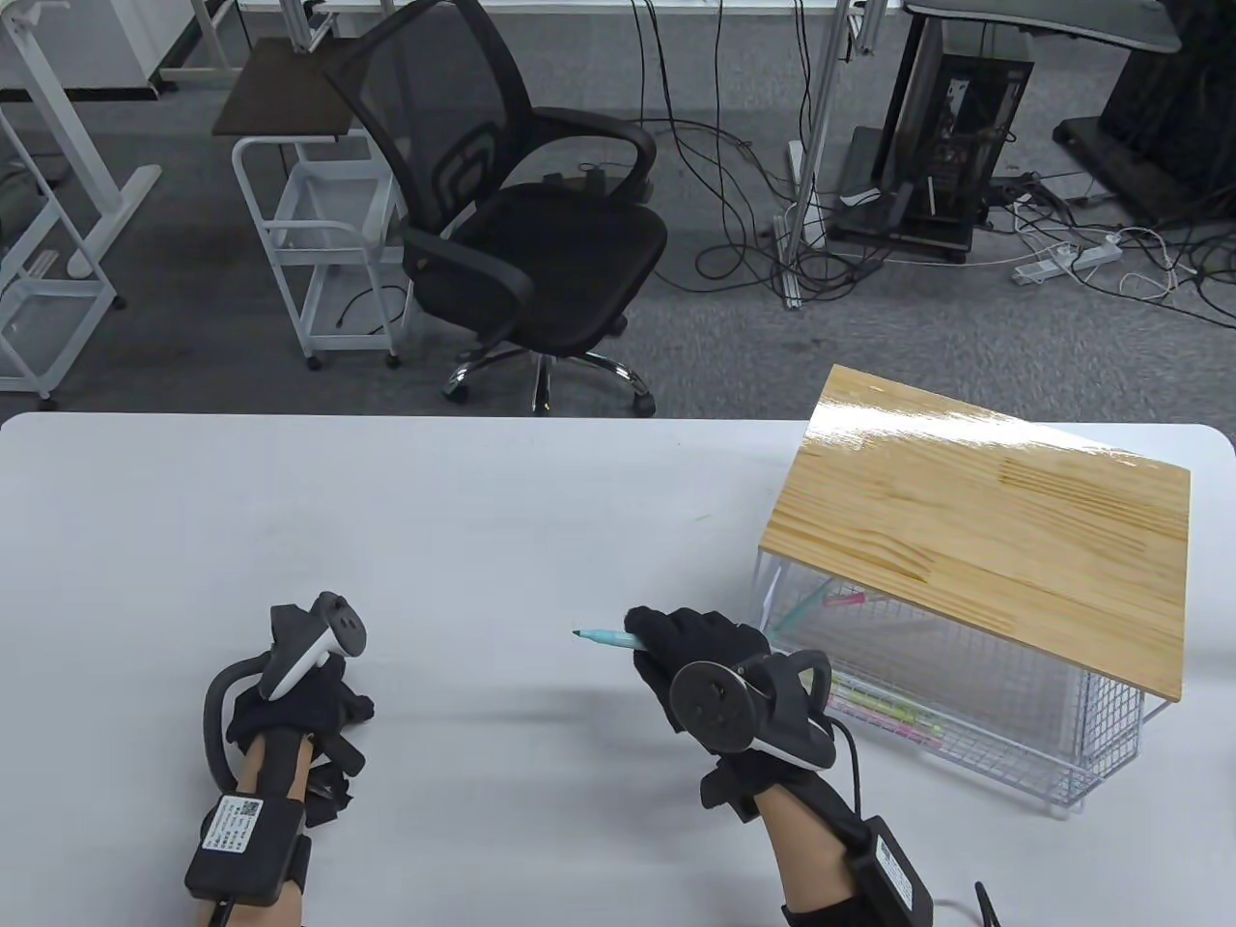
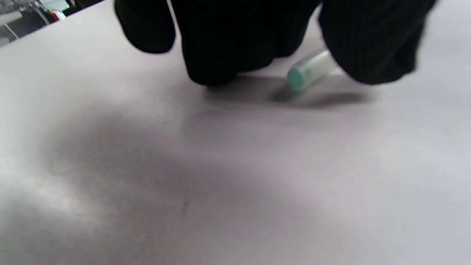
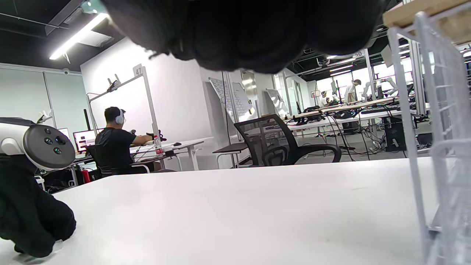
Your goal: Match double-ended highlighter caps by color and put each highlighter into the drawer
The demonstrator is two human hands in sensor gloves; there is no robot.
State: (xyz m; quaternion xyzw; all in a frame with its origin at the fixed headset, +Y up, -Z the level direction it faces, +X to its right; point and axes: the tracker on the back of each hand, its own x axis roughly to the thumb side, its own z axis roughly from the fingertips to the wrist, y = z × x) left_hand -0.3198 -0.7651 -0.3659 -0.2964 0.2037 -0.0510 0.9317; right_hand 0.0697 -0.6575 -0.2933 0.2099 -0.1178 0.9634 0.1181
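Observation:
My right hand (image 1: pixel 676 657) grips a teal highlighter (image 1: pixel 608 637) in its curled fingers, and the bare tip points left, low over the white table (image 1: pixel 463 521). In the right wrist view the pen is hidden behind the gloved fingers (image 3: pixel 239 36). My left hand (image 1: pixel 333 719) is down on the table at the front left. Its fingertips (image 2: pixel 213 62) curl round a small teal cap (image 2: pixel 307 71) that pokes out beside the thumb, just above the tabletop. The wire drawer (image 1: pixel 975 748) stands pulled out under a wooden top (image 1: pixel 985 521), just right of my right hand.
Several highlighters (image 1: pixel 884 713) lie in the drawer, with a pink one (image 1: pixel 845 601) and a teal one (image 1: pixel 801 610) further in. A black office chair (image 1: pixel 521 241) stands beyond the table's far edge. The drawer's wire frame (image 3: pixel 438 147) is close on the right in the right wrist view.

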